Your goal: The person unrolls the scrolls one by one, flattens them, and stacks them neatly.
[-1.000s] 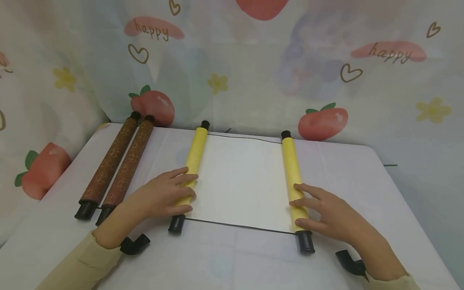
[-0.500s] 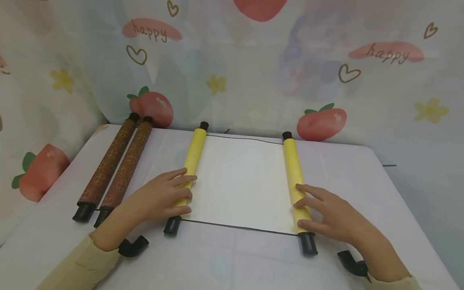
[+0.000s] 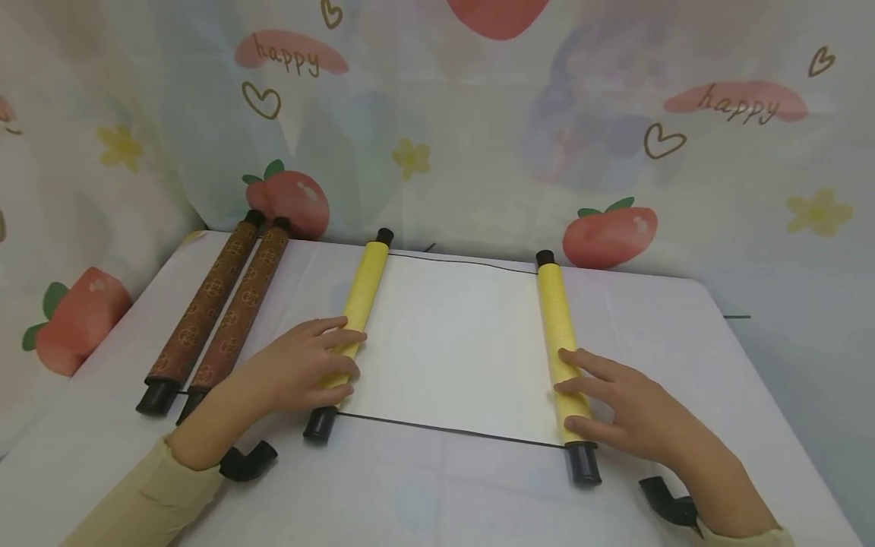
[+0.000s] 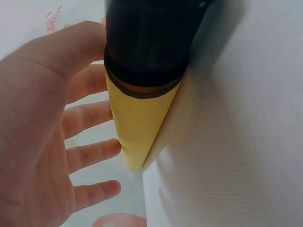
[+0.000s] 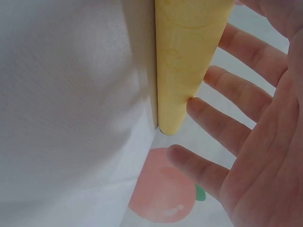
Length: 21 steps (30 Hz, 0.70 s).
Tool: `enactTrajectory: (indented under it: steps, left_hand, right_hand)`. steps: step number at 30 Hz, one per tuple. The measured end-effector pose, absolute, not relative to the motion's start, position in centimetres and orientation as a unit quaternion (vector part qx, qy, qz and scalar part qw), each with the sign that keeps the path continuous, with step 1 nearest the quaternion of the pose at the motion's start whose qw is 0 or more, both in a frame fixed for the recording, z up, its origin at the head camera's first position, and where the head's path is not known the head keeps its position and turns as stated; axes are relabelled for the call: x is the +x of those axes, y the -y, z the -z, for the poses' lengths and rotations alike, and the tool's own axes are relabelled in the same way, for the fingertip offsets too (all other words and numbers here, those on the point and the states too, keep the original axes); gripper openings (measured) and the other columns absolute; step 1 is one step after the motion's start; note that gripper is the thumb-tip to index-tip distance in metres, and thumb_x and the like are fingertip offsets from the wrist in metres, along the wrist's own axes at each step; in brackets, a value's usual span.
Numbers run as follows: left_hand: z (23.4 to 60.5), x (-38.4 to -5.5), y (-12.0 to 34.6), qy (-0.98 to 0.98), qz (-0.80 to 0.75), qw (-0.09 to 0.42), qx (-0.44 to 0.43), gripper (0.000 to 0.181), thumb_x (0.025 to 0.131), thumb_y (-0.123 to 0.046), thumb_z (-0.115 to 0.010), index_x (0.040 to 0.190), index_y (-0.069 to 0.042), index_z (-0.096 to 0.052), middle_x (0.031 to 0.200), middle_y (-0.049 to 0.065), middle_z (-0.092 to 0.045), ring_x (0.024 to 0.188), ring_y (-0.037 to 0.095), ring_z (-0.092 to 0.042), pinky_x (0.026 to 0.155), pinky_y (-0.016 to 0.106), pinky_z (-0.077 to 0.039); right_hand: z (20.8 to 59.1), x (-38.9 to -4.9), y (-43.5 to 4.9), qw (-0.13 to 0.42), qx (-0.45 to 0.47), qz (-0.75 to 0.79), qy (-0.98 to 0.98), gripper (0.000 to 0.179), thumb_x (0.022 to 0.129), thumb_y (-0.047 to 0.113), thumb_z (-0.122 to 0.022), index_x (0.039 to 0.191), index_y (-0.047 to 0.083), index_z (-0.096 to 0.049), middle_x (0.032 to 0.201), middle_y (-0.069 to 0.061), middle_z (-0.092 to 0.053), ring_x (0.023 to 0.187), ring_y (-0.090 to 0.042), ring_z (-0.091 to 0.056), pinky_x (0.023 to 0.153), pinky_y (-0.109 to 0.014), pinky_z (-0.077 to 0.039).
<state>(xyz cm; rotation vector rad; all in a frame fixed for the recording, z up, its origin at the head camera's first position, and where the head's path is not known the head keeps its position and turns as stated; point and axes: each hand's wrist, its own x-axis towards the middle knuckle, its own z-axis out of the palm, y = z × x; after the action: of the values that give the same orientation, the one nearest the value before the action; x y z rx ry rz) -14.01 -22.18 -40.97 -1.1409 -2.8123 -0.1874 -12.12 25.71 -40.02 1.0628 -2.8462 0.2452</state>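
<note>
White-sheeted scroll (image 3: 447, 342), lying spread between two black-capped rollers on the cloth-covered worktop (image 3: 437, 501). The left hand (image 3: 297, 372) rests extended, parted fingers on the near half of the left yellow roller (image 3: 367, 281); the right hand (image 3: 632, 399) touches the right yellow roller (image 3: 557, 311) likewise. Neither grasps (both wrist views show fingers uncurled against the roller). Left of these lies a flower-patterned brown scroll (image 3: 244, 308), its near end partly hidden by the left forearm.
</note>
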Motion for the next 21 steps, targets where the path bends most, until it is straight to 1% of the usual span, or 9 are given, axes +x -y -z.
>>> enactTrajectory:
  steps: [2, 5, 9, 13, 17, 21]
  left_hand:
    - [40.95, -14.04, 22.24, 0.924, 0.059, 0.053, -0.374, 0.015, 0.086, -0.043, -0.073, 0.09, -0.029, -0.075, 0.136, 0.003, -0.062, 0.134, 0.038, -0.048, 0.109, 0.053, -0.039]
    - [40.88, -14.09, 22.3, 0.925, 0.059, 0.052, -0.373, 0.015, 0.085, -0.043, -0.074, 0.087, -0.028, -0.073, 0.136, 0.004, -0.062, 0.135, 0.038, -0.047, 0.11, 0.053, -0.039]
    - [40.75, -14.1, 22.38, 0.927, 0.058, 0.049, -0.368, 0.008, 0.085, -0.035, -0.073, 0.088, -0.027, -0.072, 0.136, 0.003, -0.062, 0.135, 0.038, -0.048, 0.109, 0.053, -0.039]
    - [40.59, -14.07, 22.4, 0.929, 0.06, 0.042, -0.363, 0.007, 0.084, -0.029, -0.072, 0.09, -0.027, -0.075, 0.135, 0.003, -0.063, 0.134, 0.038, -0.049, 0.109, 0.054, -0.039]
    - [40.48, -14.04, 22.42, 0.931, 0.06, 0.036, -0.359, 0.008, 0.084, -0.027, -0.072, 0.089, -0.028, -0.077, 0.136, 0.004, -0.063, 0.133, 0.04, -0.049, 0.109, 0.054, -0.04]
    - [40.42, -14.09, 22.56, 0.933, 0.054, 0.035, -0.353, 0.004, 0.085, -0.03, -0.071, 0.086, -0.028, -0.075, 0.136, 0.005, -0.062, 0.133, 0.04, -0.049, 0.109, 0.054, -0.04]
  right_hand:
    - [39.96, -12.13, -25.64, 0.041, 0.339, -0.082, 0.936, 0.036, 0.082, 0.048, -0.078, 0.111, 0.028, -0.072, 0.146, -0.001, -0.053, 0.131, -0.028, -0.053, 0.097, -0.047, -0.049]
    - [39.88, -12.14, -25.63, 0.028, 0.326, -0.082, 0.941, 0.034, 0.082, 0.049, -0.078, 0.108, 0.029, -0.071, 0.146, -0.002, -0.054, 0.131, -0.028, -0.053, 0.097, -0.049, -0.049]
    - [39.92, -12.08, -25.74, 0.02, 0.327, -0.088, 0.941, 0.038, 0.082, 0.049, -0.078, 0.114, 0.028, -0.072, 0.146, -0.003, -0.054, 0.131, -0.031, -0.053, 0.097, -0.051, -0.05]
    - [40.03, -11.97, -25.96, 0.036, 0.345, -0.083, 0.934, 0.041, 0.083, 0.047, -0.077, 0.12, 0.029, -0.072, 0.147, -0.004, -0.052, 0.129, -0.031, -0.053, 0.094, -0.051, -0.05]
    - [40.05, -11.98, -25.99, 0.048, 0.35, -0.076, 0.932, 0.039, 0.083, 0.045, -0.077, 0.119, 0.029, -0.072, 0.147, -0.004, -0.052, 0.13, -0.03, -0.053, 0.095, -0.05, -0.05]
    - [39.99, -12.05, -25.88, 0.033, 0.338, -0.081, 0.937, 0.038, 0.083, 0.047, -0.077, 0.115, 0.027, -0.073, 0.146, -0.004, -0.053, 0.132, -0.031, -0.051, 0.097, -0.052, -0.049]
